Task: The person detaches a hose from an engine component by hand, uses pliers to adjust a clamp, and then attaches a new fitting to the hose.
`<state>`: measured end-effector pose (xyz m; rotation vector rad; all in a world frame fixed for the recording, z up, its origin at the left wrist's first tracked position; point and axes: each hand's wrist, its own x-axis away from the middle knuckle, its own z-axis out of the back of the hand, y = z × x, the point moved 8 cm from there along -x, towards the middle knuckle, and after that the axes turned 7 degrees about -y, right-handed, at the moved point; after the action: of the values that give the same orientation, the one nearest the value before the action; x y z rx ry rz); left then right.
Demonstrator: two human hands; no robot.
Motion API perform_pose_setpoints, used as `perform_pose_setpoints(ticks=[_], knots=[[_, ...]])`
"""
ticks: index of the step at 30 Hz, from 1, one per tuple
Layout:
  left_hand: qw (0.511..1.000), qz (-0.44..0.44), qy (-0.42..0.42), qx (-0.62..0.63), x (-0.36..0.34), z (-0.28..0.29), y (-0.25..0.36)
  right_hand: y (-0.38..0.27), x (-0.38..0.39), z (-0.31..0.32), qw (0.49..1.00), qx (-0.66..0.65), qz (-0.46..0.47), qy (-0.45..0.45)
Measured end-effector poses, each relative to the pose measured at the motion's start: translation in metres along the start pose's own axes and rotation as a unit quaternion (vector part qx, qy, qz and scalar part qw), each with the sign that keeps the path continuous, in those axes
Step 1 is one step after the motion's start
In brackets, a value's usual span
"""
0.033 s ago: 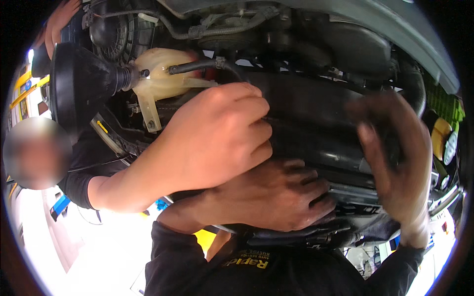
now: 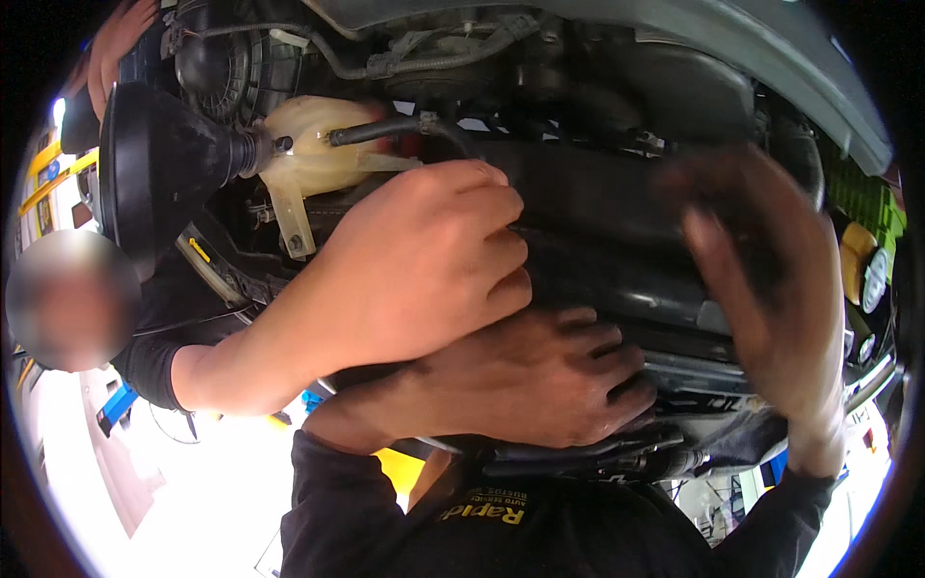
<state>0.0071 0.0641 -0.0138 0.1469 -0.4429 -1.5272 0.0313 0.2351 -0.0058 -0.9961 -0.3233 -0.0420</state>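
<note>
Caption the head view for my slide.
Left hand, right hand and co-worker's hand at an engine bay with a black funnel.

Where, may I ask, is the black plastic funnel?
In the head view, the black plastic funnel is upper left, immediately left of the cream plastic tank.

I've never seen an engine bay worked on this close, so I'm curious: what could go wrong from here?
The co-worker's hand crowds the person's left hand, so they might bump each other. The black funnel at the pale tank could be knocked loose in this tight space. The person's right hand, blurred here, might scrape the black panel near it.
</note>
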Motion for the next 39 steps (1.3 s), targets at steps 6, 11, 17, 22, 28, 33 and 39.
perform_pose_setpoints(ticks=[6, 11, 17, 22, 28, 33, 39], knots=[[0.999, -0.034, -0.038, 0.005, -0.002, 0.001, 0.002, 0.009, -0.091, -0.049, 0.998, 0.007, -0.004, -0.064], [0.997, -0.044, -0.063, 0.014, 0.002, 0.005, 0.008, 0.005, -0.107, -0.079, 0.997, -0.009, 0.021, -0.077], [0.995, -0.077, -0.043, -0.037, 0.011, 0.004, 0.009, 0.007, -0.105, -0.078, 0.992, -0.093, 0.021, -0.084], [0.99, -0.058, 0.045, -0.122, 0.059, 0.006, 0.016, 0.016, -0.094, -0.085, 0.988, -0.061, 0.12, -0.07], [0.957, -0.115, 0.147, 0.221, -0.026, -0.026, 0.08, 0.0, -0.085, -0.097, 0.984, -0.045, 0.138, -0.105], [0.933, -0.155, 0.162, 0.282, -0.033, -0.031, 0.093, -0.002, -0.086, -0.1, 0.982, -0.096, 0.103, -0.122], [0.921, -0.151, 0.201, 0.298, -0.029, -0.029, 0.088, -0.003, -0.092, -0.101, 0.982, -0.102, 0.093, -0.129]])
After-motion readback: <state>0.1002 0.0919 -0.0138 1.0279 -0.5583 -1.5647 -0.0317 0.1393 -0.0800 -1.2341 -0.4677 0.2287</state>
